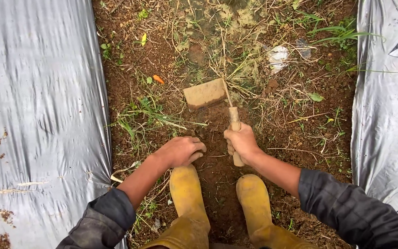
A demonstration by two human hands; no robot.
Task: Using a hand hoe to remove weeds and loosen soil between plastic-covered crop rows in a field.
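Down between two sheets of grey plastic mulch, a person crouches over a strip of bare brown soil [217,184]. Their right hand [242,143] is wrapped tight around the pale wooden handle [234,121] of a short hoe; the fingers hide the middle of the handle, and only its butt end shows below the fist. The hoe blade [204,93], caked in dirt, rests flat on the ground ahead of the hand, and its far edge blurs into dry straw, so where metal ends is hard to say. The left hand [180,151] lies knuckles up on the soil just beside the right, fingers curled under; whether they pinch a weed or only press the earth cannot be told. Both dark sleeves are cut off by the bottom of the view. Two yellow rubber boots [187,193] stand close together beneath the hands, their tops cropped.

The left plastic sheet [42,115] and the right plastic sheet [383,115] hem the strip on both sides, leaving a narrow lane. A grass tuft [139,113] grows near the left edge, well apart from the blade. Farther ahead lie a small orange scrap [158,79] and a crumpled white scrap [278,57] among dry stems.
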